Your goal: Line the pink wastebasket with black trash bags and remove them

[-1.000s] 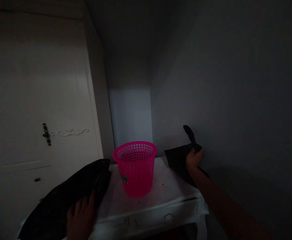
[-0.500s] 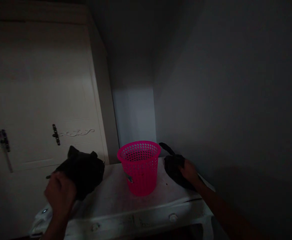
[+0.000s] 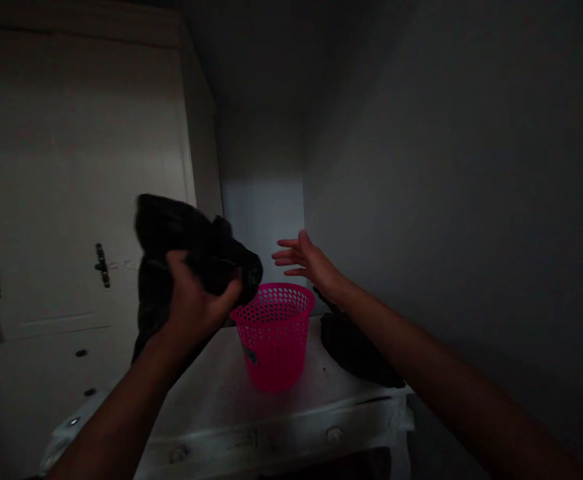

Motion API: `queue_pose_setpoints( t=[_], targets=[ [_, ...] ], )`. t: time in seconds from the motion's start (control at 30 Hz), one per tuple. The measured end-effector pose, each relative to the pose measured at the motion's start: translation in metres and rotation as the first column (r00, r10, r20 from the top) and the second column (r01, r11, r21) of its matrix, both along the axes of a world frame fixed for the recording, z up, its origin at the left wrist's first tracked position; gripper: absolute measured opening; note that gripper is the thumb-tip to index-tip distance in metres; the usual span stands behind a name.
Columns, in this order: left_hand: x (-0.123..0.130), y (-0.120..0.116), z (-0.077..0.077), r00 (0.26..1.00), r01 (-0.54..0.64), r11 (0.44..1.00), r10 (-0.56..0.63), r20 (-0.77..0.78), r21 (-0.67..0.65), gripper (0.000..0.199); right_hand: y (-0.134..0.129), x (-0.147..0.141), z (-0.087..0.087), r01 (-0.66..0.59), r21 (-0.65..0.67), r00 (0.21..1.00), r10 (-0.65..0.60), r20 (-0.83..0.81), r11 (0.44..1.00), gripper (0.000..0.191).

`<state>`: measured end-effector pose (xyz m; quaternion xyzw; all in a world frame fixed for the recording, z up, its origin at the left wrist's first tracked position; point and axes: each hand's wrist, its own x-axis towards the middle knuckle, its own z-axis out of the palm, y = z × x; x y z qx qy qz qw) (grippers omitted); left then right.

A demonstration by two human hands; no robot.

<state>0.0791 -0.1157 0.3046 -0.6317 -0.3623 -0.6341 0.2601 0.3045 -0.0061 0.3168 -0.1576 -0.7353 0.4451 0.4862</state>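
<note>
A dark, crumpled black bundle (image 3: 201,233) is gripped in my left hand (image 3: 196,300), raised to the left of the basket, its near end by the rim. Whether it is cloth or plastic I cannot tell in the dim light. Above the basket's right side, my right hand (image 3: 311,263) is held up with its fingers spread, holding nothing. The pink basket (image 3: 277,360), round with a perforated wall, stands upright on the white table (image 3: 211,400). A second black item (image 3: 354,350), limp and dark, lies to its right, partly hidden behind my right forearm.
A white wardrobe (image 3: 81,167) with dark handles rises on the left. Grey walls (image 3: 446,200) meet in the corner behind the table and run along its right side. The table's front has round knobs (image 3: 334,435).
My left hand has lifted the black bundle up and right, towards the basket. My right hand has let go of the other black item and moved up and left, opening out.
</note>
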Motion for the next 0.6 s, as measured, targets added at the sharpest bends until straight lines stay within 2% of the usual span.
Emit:
queue_pose_setpoints(
  t=[0.03,0.1,0.17,0.23,0.3,0.37,0.47,0.53,0.6],
  targets=[
    [0.008,0.004,0.002,0.989,-0.008,0.998,-0.002,-0.151,-0.060,0.058,-0.001,-0.010,0.017,-0.059,-0.025,0.998,0.058,-0.027,0.998,0.073],
    [0.021,0.012,0.005,0.891,-0.067,0.986,-0.010,-0.455,-0.154,0.040,0.001,-0.026,0.041,-0.136,-0.037,0.990,0.135,-0.029,0.990,0.058],
    [0.029,0.015,0.006,0.742,-0.126,0.965,-0.062,-0.668,-0.230,0.030,0.010,-0.033,0.051,-0.180,-0.012,0.983,0.179,-0.033,0.984,0.044],
    [0.031,0.016,0.004,0.655,-0.154,0.946,-0.118,-0.746,-0.286,0.028,0.022,-0.034,0.049,-0.178,0.018,0.978,0.178,-0.107,0.984,0.044],
    [0.027,0.015,-0.002,0.673,-0.141,0.932,-0.157,-0.723,-0.333,0.035,0.038,-0.028,0.039,-0.123,0.008,0.962,0.121,-0.243,0.992,0.050],
    [0.018,0.017,-0.012,0.725,-0.111,0.914,-0.194,-0.661,-0.390,0.043,0.056,-0.018,0.021,-0.048,-0.071,0.937,0.020,-0.350,0.996,0.056],
    [-0.007,0.033,-0.034,0.846,-0.092,0.885,-0.172,-0.505,-0.456,0.048,0.084,0.000,-0.017,0.076,-0.232,0.924,-0.156,-0.349,0.970,0.057],
    [-0.027,0.051,-0.054,0.951,-0.132,0.867,-0.026,-0.308,-0.481,0.047,0.099,0.010,-0.048,0.198,-0.301,0.933,-0.273,-0.233,0.933,0.047],
    [-0.046,0.070,-0.077,0.982,-0.183,0.800,0.179,-0.063,-0.571,0.049,0.108,0.017,-0.077,0.317,-0.298,0.935,-0.349,-0.057,0.900,0.033]
  ],
)
